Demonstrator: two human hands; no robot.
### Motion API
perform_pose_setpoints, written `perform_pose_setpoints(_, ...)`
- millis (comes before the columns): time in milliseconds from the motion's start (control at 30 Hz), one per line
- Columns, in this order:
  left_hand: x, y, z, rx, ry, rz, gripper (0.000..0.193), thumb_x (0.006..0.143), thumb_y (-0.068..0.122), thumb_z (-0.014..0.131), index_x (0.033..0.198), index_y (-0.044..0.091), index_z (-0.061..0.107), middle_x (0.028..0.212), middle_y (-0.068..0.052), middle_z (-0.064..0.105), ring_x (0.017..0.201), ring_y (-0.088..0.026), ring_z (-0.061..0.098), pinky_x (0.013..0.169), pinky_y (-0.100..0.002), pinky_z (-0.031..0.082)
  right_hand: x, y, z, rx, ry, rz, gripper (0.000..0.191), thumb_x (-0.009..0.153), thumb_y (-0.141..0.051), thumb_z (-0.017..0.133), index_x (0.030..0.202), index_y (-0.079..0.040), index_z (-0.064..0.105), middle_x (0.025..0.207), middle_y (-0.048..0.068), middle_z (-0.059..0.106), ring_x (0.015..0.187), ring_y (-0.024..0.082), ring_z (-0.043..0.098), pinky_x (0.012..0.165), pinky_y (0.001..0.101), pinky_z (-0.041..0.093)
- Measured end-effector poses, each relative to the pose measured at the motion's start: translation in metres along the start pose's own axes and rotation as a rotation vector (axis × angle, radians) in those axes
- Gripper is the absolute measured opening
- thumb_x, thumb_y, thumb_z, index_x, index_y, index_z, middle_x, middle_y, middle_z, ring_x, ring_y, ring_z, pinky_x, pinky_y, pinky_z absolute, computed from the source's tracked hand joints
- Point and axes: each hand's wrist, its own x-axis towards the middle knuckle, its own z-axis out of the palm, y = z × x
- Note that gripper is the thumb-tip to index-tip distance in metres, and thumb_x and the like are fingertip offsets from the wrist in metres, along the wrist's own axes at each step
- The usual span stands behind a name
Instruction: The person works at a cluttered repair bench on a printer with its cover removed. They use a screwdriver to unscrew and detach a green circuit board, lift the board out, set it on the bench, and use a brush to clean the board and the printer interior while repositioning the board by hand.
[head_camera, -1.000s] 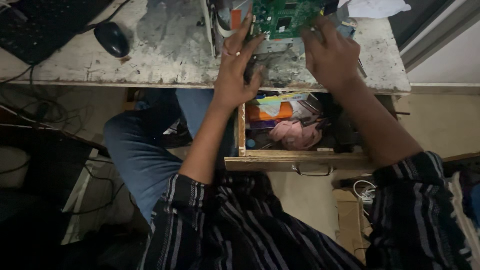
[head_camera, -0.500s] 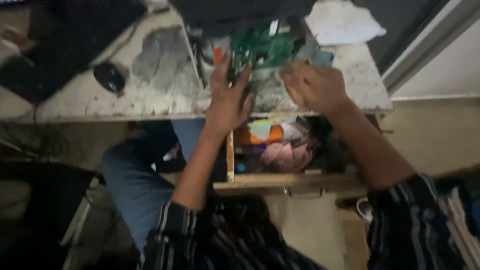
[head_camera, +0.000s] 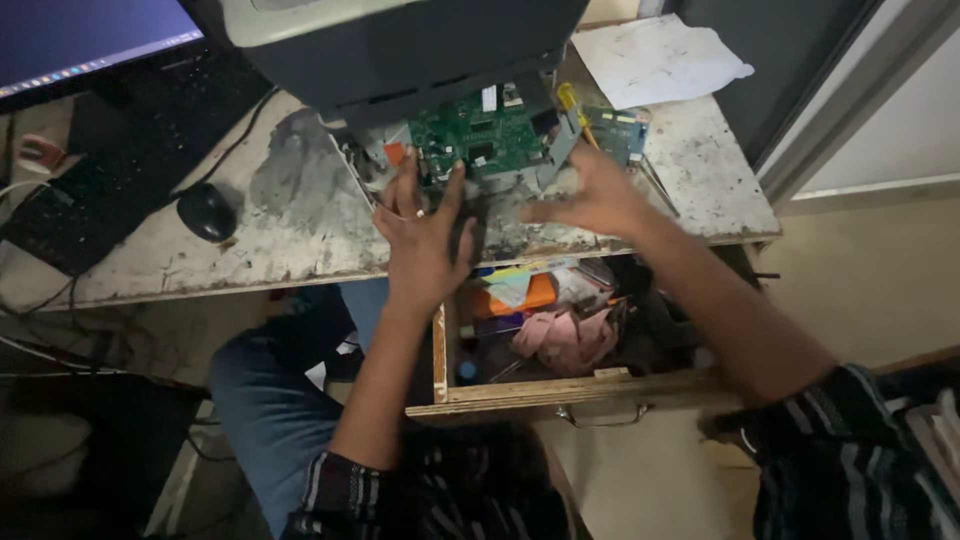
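The left hand (head_camera: 425, 235) lies flat with its fingers spread wide, and the fingertips touch the bottom edge of a green circuit board (head_camera: 480, 135). The board sits at about 12 o'clock from that hand, in the open back of a big dark machine (head_camera: 400, 45). The top of the machine is cut off by the picture's edge, so it is hard to say what kind of machine it is. The right hand (head_camera: 590, 195) is at 3 o'clock from the left hand, just below the right corner of the board. It is blurry. Its fingers look open and a bit curled, but I cannot tell if it touches or holds anything. A small yellow part (head_camera: 568, 98) pokes up near the board at 1 o'clock from the right hand, too small to make out. Everything rests on a worn, stained table (head_camera: 290, 215). At 9 o'clock from the left hand lies a black mouse (head_camera: 206, 211), and farther that way a black keyboard (head_camera: 110, 190) in deep shadow. A lit screen (head_camera: 80, 40) is cut off in the top left corner. A crumpled white paper (head_camera: 655, 55) lies at 1 o'clock on the table. Below the hands, at 6 o'clock, a wooden drawer (head_camera: 560, 392) is pulled open. It is full of jumbled stuff, with a pink cloth (head_camera: 565, 338) and something orange (head_camera: 515, 297), and the rest is too dark to name.
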Motion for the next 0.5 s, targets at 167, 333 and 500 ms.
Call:
perform_pose_setpoints(167, 0.002, -0.005, -0.001, -0.073, -0.008, 0.025, 0.070, 0.090, 0.020, 0.074, 0.155, 0.013, 0.049, 0.165, -0.033, 0.019, 0.153, -0.050, 0.024, 0.122, -0.059, 0.025, -0.006, -0.021, 0.017, 0.240, 0.095, -0.083, 0.082, 0.076, -0.027, 0.095, 0.144, -0.004, 0.054, 0.140, 0.012, 0.065, 0.133, 0.025, 0.059, 0.114, 0.0383, 0.045)
perform_pose_setpoints(333, 0.002, -0.010, -0.003, -0.154, 0.017, 0.067, 0.070, 0.091, 0.019, 0.073, 0.156, 0.012, 0.048, 0.165, -0.031, 0.021, 0.154, -0.050, 0.027, 0.125, -0.056, 0.026, -0.005, -0.032, 0.020, 0.278, 0.145, -0.155, 0.079, 0.078, -0.022, 0.094, 0.143, -0.002, 0.054, 0.140, 0.012, 0.063, 0.133, 0.023, 0.057, 0.115, 0.0372, 0.043)
perform_pose_setpoints(500, -0.002, -0.012, -0.003, -0.129, 0.003, 0.059, 0.070, 0.092, 0.018, 0.073, 0.157, 0.011, 0.047, 0.166, -0.031, 0.022, 0.153, -0.050, 0.027, 0.125, -0.056, 0.026, -0.006, -0.031, 0.022, 0.353, 0.132, -0.140, 0.078, 0.079, -0.019, 0.093, 0.143, -0.002, 0.052, 0.140, 0.011, 0.064, 0.134, 0.022, 0.057, 0.116, 0.0363, 0.042)
